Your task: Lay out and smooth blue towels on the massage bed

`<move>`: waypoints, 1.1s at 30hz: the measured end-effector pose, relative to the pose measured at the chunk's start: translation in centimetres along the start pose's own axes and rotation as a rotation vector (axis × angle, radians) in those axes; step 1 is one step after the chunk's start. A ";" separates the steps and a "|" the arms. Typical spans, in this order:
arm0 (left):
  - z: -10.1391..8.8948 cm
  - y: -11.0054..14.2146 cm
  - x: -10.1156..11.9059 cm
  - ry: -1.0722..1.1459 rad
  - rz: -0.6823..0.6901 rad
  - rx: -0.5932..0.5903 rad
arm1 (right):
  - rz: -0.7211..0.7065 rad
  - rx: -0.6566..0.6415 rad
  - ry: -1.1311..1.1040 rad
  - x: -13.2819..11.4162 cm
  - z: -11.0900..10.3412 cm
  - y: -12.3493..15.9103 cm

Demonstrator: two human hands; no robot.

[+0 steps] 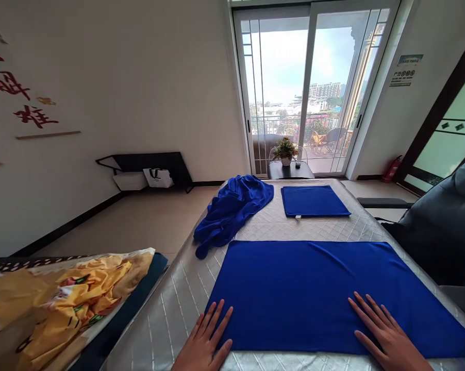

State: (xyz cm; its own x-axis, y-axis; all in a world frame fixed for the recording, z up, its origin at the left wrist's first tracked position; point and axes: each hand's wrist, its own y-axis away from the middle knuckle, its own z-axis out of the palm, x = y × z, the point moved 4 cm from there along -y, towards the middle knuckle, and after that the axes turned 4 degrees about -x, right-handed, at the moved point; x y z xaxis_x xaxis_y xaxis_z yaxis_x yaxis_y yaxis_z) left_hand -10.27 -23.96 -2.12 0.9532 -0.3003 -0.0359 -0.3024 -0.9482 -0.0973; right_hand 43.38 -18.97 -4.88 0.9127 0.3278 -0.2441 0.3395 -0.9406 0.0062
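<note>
Head view: we look along a quilted silver mattress (166, 330) toward a sliding glass door (275, 77). Our left hand (203, 337) and right hand (389, 332) are both open and flat, fingers spread, and neither has hold of anything. Our left fingers (220, 319) lie across the left edge of a flat blue cloth (305, 293), and our right fingers (366, 309) rest on its near part. That cloth lies smooth on the mattress, right in front of us, with its long side toward us.

Farther along the mattress, a crumpled blue cloth (232, 211) sits bunched to the left, just beside a smaller square blue cloth (313, 201) lying flat. Beyond the mattress's far end, a potted plant (285, 152) stands on a small dark counter (290, 171) before the door. To our left lies a yellow patterned fabric (62, 309); to our right looms a dark padded chair (441, 226). A red fire extinguisher (393, 169) stands by the far wall, and a white shopping bag (158, 178) sits against the left wall.
</note>
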 end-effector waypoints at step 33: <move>0.3 -20.5 -4.4 0.126 -0.102 0.061 | -0.046 -0.076 -0.055 -20.1 -2.7 -22.0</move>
State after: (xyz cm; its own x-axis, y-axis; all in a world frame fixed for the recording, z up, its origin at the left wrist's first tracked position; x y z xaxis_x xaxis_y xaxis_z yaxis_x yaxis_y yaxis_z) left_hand -8.25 -3.16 -0.24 0.9709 -0.2170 0.1016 -0.2002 -0.9676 -0.1541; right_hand 18.20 -4.64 2.52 0.8826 0.3631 -0.2986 0.3990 -0.9145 0.0671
